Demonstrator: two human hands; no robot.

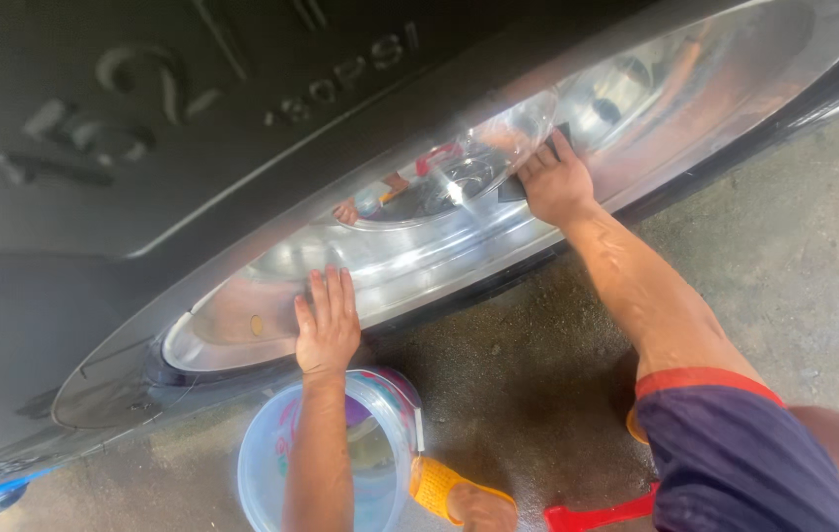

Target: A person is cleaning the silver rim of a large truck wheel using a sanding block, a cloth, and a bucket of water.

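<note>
A long clear car headlight [419, 246] runs across the view, set in a dark grey car body [143, 128]. My left hand [326, 320] lies flat on the lens near its lower left end, fingers together and holding nothing. My right hand [555, 182] presses a small dark sanding sheet [537, 163] against the lens further right; only the sheet's edges show past my fingers. The lens looks wet and glossy.
A clear plastic bucket [271, 463] with water stands on the wet concrete floor [794, 246] under my left forearm. My foot in a yellow sandal [444, 488] is beside it. A red handle [597, 514] lies at the bottom edge.
</note>
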